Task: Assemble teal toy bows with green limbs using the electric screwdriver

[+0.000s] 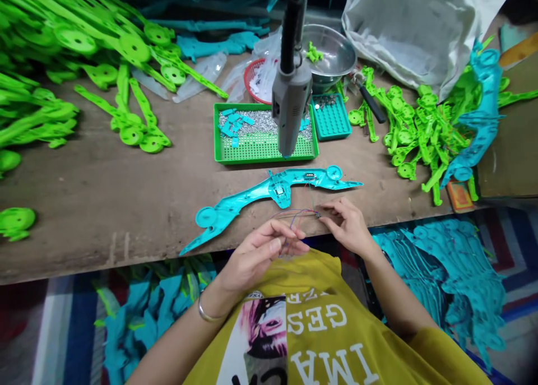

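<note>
A blue bow-shaped plastic part (252, 193) lies on the wooden table, its inner side up, with a small component set in its right half. Thin red and blue wires (296, 212) run between my hands, just below that part. My left hand (263, 249), with a metal bangle on its wrist, pinches the wires near the table's front edge. The fingertips of my right hand (345, 221) close on a small dark piece (318, 214) at the wires' right end. A grey electric screwdriver (291, 110) hangs point down above the blue part.
A green tray (267, 158) of screws and blue pieces stands behind the blue part, beside a teal tray (332, 117). Green parts (134, 49) pile up at the left and right (414, 127). A metal bowl (330, 60) and a white sack (403, 32) stand behind.
</note>
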The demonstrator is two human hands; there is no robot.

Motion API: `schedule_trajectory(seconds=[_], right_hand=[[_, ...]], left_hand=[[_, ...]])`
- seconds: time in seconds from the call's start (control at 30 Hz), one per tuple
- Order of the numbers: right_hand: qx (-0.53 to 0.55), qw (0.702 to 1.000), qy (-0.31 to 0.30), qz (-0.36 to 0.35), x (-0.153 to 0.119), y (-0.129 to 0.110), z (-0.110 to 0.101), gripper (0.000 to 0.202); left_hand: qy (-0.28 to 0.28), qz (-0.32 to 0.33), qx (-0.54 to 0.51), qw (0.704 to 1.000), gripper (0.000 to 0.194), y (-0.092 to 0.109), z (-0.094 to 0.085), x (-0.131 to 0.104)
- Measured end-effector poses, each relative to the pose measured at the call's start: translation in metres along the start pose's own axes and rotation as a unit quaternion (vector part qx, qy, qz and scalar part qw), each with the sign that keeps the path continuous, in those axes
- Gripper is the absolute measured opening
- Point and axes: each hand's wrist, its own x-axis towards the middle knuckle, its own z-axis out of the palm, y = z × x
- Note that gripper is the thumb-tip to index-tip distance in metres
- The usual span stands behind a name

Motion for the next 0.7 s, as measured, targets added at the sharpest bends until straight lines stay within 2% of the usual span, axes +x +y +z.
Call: schedule_trajectory(seconds=[0.13,0.23,0.37,0.53,0.7], right_hand=[[0.074,0.997,0.015,-0.017,0.0,0.0,0.008,0.012],[0.14,0.99,0.01,0.019,0.001,0.001,0.011,0.008],[0.234,0.968,-0.027,0.084,0.002,-0.001,0.015,0.014],[0.278,0.953,-0.032,0.118,0.001,-0.002,0.018,0.022],[0.325,0.929,-0.042,0.171,0.004,0.001,0.002,0.031]], left_hand=[[-0.001,-0.008,-0.041,0.999,0.035,0.009,-0.005,0.001],[-0.013,-0.003,-0.13,0.991,0.031,0.017,-0.005,0.002],[-0.034,0.007,-0.197,0.98,0.03,0.023,-0.004,0.004],[-0.008,0.015,-0.206,0.978,0.034,0.028,-0.006,0.005],[0.0,0.0,-0.215,0.977,0.048,0.041,-0.017,0.003]])
